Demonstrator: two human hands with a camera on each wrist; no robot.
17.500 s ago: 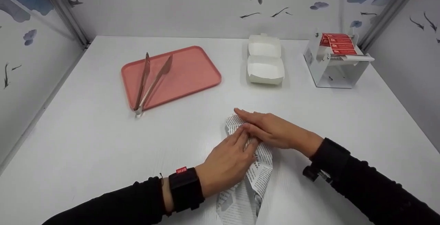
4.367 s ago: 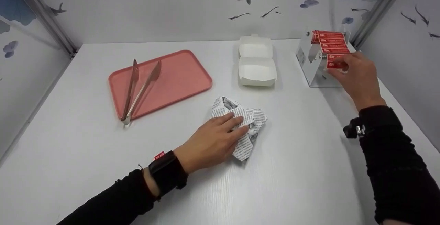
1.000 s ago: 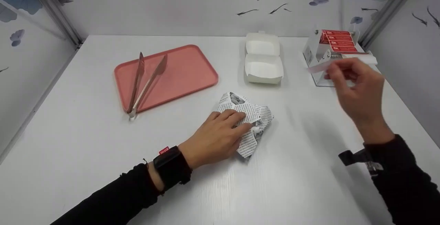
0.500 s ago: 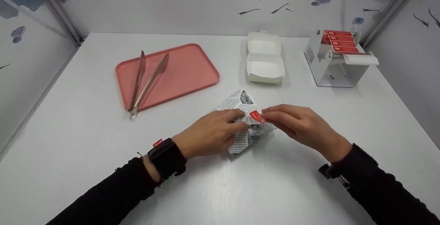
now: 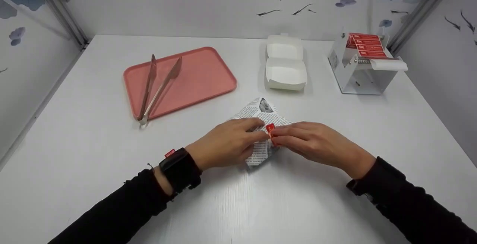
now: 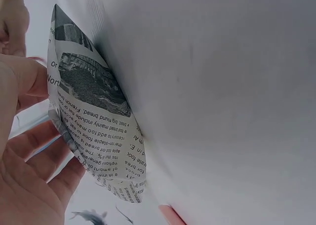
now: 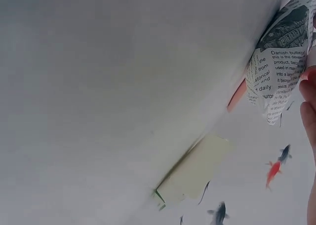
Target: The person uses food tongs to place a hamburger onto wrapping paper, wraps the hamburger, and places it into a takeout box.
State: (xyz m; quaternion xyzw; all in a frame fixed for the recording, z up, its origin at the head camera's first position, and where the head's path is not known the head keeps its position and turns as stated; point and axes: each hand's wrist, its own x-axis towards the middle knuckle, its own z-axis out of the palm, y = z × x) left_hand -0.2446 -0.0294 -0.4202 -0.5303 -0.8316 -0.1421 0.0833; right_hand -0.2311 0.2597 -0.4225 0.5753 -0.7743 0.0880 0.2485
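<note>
On the white table (image 5: 238,210), our left hand (image 5: 225,144) curls round the folded newsprint-paper parcel (image 5: 269,116); our right hand (image 5: 316,141) pinches a red sticker (image 5: 270,127) against it. Likely sealing; smoothing flat seems needed next.

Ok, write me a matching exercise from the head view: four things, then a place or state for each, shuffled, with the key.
Things:
1. Red sticker
2. Tongs
3. White box
4. Dispenser

Places and states:
A. Standing with its lid open
B. Loaded with red labels
C. Lying partly on the pink tray
D. Touched by the right hand

Pairs: 1-D, 2-C, 3-A, 4-B
</note>
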